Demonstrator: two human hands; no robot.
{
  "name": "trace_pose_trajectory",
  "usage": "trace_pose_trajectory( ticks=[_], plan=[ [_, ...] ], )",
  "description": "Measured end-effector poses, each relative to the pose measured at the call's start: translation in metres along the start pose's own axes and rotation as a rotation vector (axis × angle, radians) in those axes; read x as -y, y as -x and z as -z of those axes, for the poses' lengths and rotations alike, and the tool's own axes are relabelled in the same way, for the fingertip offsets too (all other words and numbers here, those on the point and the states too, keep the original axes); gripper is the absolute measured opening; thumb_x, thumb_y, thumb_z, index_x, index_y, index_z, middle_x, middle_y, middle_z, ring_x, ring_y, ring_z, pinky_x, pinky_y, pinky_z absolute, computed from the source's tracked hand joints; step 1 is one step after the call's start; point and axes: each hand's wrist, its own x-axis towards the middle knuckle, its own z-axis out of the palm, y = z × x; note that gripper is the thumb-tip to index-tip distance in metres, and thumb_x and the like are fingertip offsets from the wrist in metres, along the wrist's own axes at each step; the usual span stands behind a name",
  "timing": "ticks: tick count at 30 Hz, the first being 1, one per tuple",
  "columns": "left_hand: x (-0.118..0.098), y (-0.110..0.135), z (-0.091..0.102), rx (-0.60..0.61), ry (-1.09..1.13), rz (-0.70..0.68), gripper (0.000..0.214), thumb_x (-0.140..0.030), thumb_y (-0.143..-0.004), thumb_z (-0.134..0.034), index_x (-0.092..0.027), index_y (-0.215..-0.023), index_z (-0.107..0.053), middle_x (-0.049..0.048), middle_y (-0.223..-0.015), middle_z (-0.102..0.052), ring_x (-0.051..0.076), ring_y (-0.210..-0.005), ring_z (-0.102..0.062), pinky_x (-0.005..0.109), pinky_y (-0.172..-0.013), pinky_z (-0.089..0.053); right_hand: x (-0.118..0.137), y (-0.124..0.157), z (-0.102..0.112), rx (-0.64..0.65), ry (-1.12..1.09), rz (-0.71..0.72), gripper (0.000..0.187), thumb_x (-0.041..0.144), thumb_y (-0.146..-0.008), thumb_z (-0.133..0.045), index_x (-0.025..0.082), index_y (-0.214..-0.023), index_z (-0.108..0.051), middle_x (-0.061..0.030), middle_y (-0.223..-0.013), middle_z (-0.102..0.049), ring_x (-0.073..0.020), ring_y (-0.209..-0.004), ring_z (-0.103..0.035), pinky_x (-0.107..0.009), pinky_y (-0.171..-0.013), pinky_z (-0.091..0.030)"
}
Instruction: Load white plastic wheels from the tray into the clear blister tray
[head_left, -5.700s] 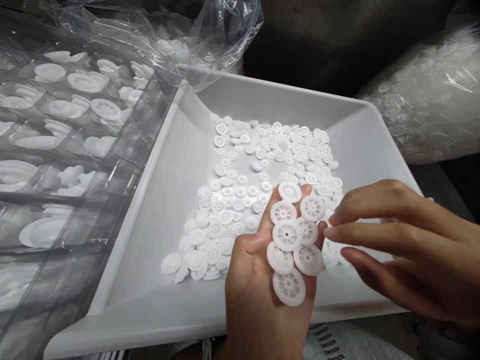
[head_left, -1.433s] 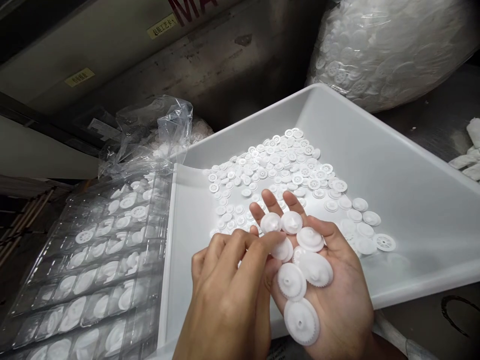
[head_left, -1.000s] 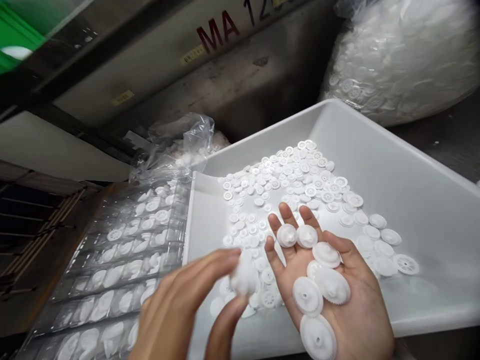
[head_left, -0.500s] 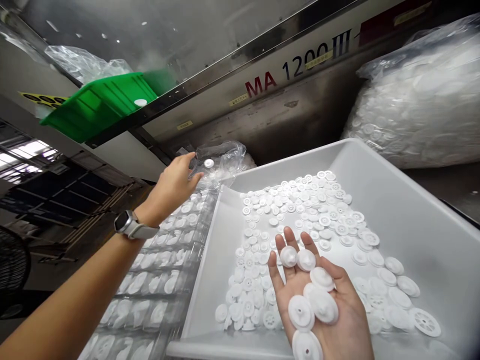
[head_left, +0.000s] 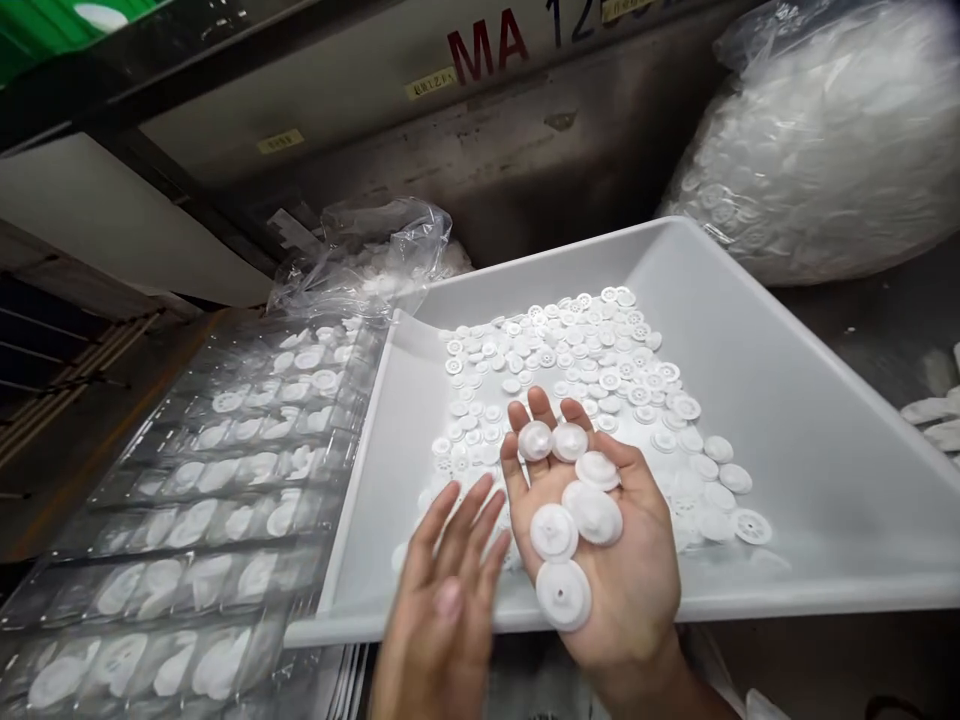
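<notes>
While six white plastic gears (head_left: 562,595) lie on the open right hand (head_left: 622,625), the spread left hand (head_left: 442,600) holds nothing; many more remain scattered across the white tray (head_left: 787,350), beside a clear blister tray (head_left: 187,520) already filled with gears.

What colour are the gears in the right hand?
The gears on the right hand are white, best seen in the head view.

From here I see a steel machine panel (head_left: 360,170) at twelve o'clock with red lettering (head_left: 476,48), a green crate (head_left: 52,15) at eleven, and a slatted rack (head_left: 67,395) at nine.
</notes>
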Motion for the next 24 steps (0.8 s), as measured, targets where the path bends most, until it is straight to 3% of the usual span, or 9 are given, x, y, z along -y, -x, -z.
trace_pose_trajectory(
  ticks=[3, 6, 9, 13, 18, 21, 24],
  plan=[
    [0.019, -0.006, -0.035, 0.086, 0.054, -0.049, 0.056, -0.051, -0.088, -0.069, -0.038, -0.141, -0.052, 0.0050, -0.155, -0.056, 0.030, -0.145, -0.048, 0.048, -0.117, -0.045, -0.002, 0.000, 0.001, 0.005, 0.013, 0.044, 0.026, 0.037, -0.091, -0.048, 0.024, -0.086, -0.069, 0.0017, -0.091, -0.074, -0.0121, -0.091, -0.073, -0.027, -0.092, -0.056],
    [0.024, -0.001, -0.057, 0.045, -0.139, -0.226, 0.056, -0.036, -0.096, -0.064, -0.038, -0.148, -0.042, 0.0028, -0.163, -0.045, 0.022, -0.150, -0.041, 0.037, -0.119, -0.042, -0.002, -0.001, 0.001, 0.021, 0.020, 0.043, 0.022, 0.037, -0.090, -0.050, 0.024, -0.083, -0.066, 0.0028, -0.081, -0.066, -0.0120, -0.077, -0.067, -0.032, -0.098, -0.055],
    [0.023, 0.004, -0.064, 0.008, -0.260, -0.280, 0.053, -0.029, -0.098, -0.062, -0.039, -0.147, -0.044, -0.0005, -0.161, -0.047, 0.018, -0.148, -0.044, 0.027, -0.113, -0.048, -0.002, 0.000, 0.002, 0.051, 0.025, 0.034, 0.020, 0.036, -0.089, -0.050, 0.023, -0.082, -0.064, 0.0027, -0.077, -0.060, -0.0127, -0.069, -0.062, -0.039, -0.102, -0.055],
    [0.020, 0.000, -0.061, -0.020, -0.200, -0.256, 0.047, -0.029, -0.098, -0.063, -0.037, -0.143, -0.051, -0.0005, -0.158, -0.052, 0.020, -0.147, -0.045, 0.028, -0.112, -0.049, -0.002, 0.002, 0.005, 0.076, 0.030, 0.058, 0.016, 0.035, -0.088, -0.052, 0.024, -0.085, -0.062, 0.0032, -0.079, -0.057, -0.0117, -0.073, -0.063, -0.037, -0.099, -0.056],
    [0.013, -0.005, -0.060, -0.034, 0.219, -0.037, 0.048, -0.017, -0.090, -0.072, -0.034, -0.134, -0.061, 0.0020, -0.150, -0.060, 0.024, -0.142, -0.052, 0.037, -0.118, -0.045, -0.002, 0.000, 0.009, 0.077, 0.069, 0.111, 0.007, 0.031, -0.085, -0.058, 0.024, -0.085, -0.061, 0.0032, -0.080, -0.055, -0.0101, -0.075, -0.065, -0.026, -0.084, -0.058],
    [0.002, -0.008, -0.065, -0.059, 0.515, 0.145, 0.048, -0.009, -0.089, -0.066, -0.029, -0.133, -0.062, 0.0063, -0.144, -0.065, 0.025, -0.136, -0.059, 0.040, -0.115, -0.048, -0.002, 0.000, 0.012, 0.100, 0.116, 0.162, 0.006, 0.030, -0.082, -0.061, 0.026, -0.087, -0.061, 0.0036, -0.081, -0.054, -0.0097, -0.079, -0.065, -0.024, -0.085, -0.058],
    [-0.009, -0.013, -0.071, -0.155, 0.621, 0.311, 0.045, -0.009, -0.090, -0.063, -0.025, -0.133, -0.060, 0.0074, -0.132, -0.073, 0.024, -0.125, -0.067, 0.042, -0.111, -0.052, -0.001, 0.000, 0.014, 0.126, 0.183, 0.209, 0.013, 0.027, -0.076, -0.065, 0.027, -0.088, -0.060, 0.0032, -0.083, -0.051, -0.0103, -0.082, -0.064, -0.023, -0.087, -0.058]
  ],
)
